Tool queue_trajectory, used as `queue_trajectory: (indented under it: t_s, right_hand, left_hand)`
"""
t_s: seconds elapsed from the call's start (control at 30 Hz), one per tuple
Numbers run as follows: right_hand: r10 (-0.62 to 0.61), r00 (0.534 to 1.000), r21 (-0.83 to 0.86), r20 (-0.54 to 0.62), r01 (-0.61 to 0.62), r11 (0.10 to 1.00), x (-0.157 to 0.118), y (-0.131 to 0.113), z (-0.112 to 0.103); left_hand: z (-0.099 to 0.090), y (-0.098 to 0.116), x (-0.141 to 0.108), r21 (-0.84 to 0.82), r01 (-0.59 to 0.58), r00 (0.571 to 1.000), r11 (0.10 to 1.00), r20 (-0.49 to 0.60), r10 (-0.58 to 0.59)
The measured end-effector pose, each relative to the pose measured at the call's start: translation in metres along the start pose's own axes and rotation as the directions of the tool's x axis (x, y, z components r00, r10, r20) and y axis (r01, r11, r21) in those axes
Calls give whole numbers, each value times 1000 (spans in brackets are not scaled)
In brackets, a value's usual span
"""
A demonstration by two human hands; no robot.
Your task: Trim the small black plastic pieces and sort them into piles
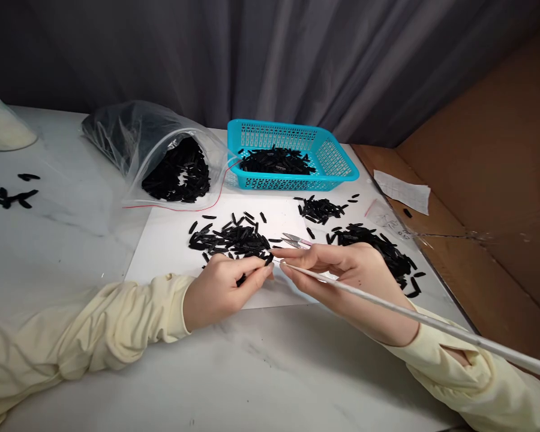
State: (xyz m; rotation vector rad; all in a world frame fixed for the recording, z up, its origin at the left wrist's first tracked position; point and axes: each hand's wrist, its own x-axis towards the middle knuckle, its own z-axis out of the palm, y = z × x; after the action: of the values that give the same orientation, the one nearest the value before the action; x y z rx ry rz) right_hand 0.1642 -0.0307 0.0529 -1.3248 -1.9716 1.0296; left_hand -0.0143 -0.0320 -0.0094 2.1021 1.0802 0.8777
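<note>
My left hand (228, 282) is closed, pinching a small black elongated piece (269, 259) between thumb and fingertips. Opposite it, almost touching, the fingers of my right hand (337, 270) pinch the end of a long thin white strand (387, 303), which runs over the forearm to the right edge. A fine dark tip shows between the two hands. Small scissors (294, 240) with silver blades appear just beyond my right fingers; I cannot tell whether that hand also holds them. A loose pile of black pieces (236, 237) lies on white paper (162, 243) just behind my left hand.
Behind the paper stand a clear zip bag (130, 138) and a blue basket (292, 183), both containing black pieces. More piles (321, 209) lie at right, with stray pieces (9, 197) far left. Cardboard (486, 180) rises at right, holding a paper slip (405, 191).
</note>
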Motion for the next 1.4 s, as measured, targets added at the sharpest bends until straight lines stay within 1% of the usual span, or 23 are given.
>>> queue_trajectory:
  t_s: [0.13, 0.2, 0.23, 0.3, 0.37, 0.43, 0.57, 0.63, 0.73, 0.8, 0.83, 0.9, 0.93, 1.0, 1.07, 1.1, 1.13, 1.17, 1.23, 1.27, 1.33, 1.4]
  right_hand:
    - [-13, 1000, -44, -3, 13, 999, 0, 2, 1]
    - [-42, 999, -74, -14, 40, 996, -1, 3, 3]
    - [-72, 997, -99, -31, 68, 993, -2, 5, 5]
    - [-174, 982, -167, -71, 160, 973, -6, 8, 11]
    - [-293, 952, -249, -91, 264, 932, -11, 12, 18]
    - [-400, 913, -331, -87, 352, 875, -14, 16, 25]
    - [-569, 822, -496, -33, 481, 723, -17, 23, 31]
    - [-624, 781, -543, -3, 523, 657, -15, 26, 31]
    - [-685, 729, -576, 6, 562, 594, -12, 29, 31]
    - [-701, 713, -579, 16, 578, 575, -11, 31, 32]
    - [-700, 714, -577, 16, 578, 577, -10, 33, 32]
    - [-675, 738, -563, -11, 553, 614, -10, 35, 32]
    - [-652, 757, -552, -46, 525, 648, -9, 36, 30]
    - [-564, 813, -498, -142, 434, 751, -7, 33, 25]
    - [-392, 897, -378, -202, 298, 877, -3, 26, 17]
    - [-285, 937, -292, -202, 220, 931, -1, 21, 11]
    - [-186, 966, -187, -177, 153, 970, 2, 17, 6]
    - [-107, 983, -77, -149, 96, 992, 5, 13, 1]
    - [5, 997, 106, -82, 4, 994, 9, 7, -7]
    - [46, 998, 165, -51, -37, 986, 11, 5, -10]
    - [116, 993, 228, 21, -118, 966, 13, 3, -13]
    - [149, 986, 267, 73, -163, 950, 13, 3, -13]
  left_hand:
    - [0, 1, 1, 10, -21, 1000, 1000, -14, 22]
    - [0, 2, 1, 12, -32, 999, 999, -24, 32]
    - [0, 2, 1, 14, -36, 999, 999, -33, 36]
    - [1, 3, 2, 19, -39, 998, 999, -43, 40]
    - [1, 4, 2, 25, -39, 998, 999, -46, 40]
    - [1, 5, 2, 33, -44, 998, 998, -45, 45]
    - [1, 5, 2, 49, -60, 996, 997, -64, 63]
    - [1, 4, 3, 42, -44, 997, 998, -60, 46]
    - [0, 3, 3, 14, 7, 999, 1000, -32, -7]
    - [-2, 3, 4, 0, 43, 999, 999, -6, -43]
    - [-2, 3, 4, -9, 58, 998, 998, 8, -58]
    - [-3, 3, 5, -34, 87, 996, 996, 28, -86]
    - [-3, 3, 5, -49, 101, 994, 994, 33, -100]
    - [-3, 3, 4, -83, 120, 992, 989, 43, -116]
    - [-2, 2, 3, -108, 118, 992, 987, 57, -112]
    - [-2, 2, 2, -116, 111, 993, 987, 63, -104]
    - [-2, 2, 2, -121, 103, 993, 987, 67, -95]
    - [-2, 1, 2, -122, 96, 994, 988, 67, -88]
    - [-2, 1, 2, -118, 90, 995, 989, 60, -84]
    - [-2, 1, 3, -117, 89, 995, 989, 56, -83]
    - [-3, 2, 3, -117, 88, 995, 989, 55, -82]
    - [-3, 3, 4, -125, 88, 995, 988, 66, -81]
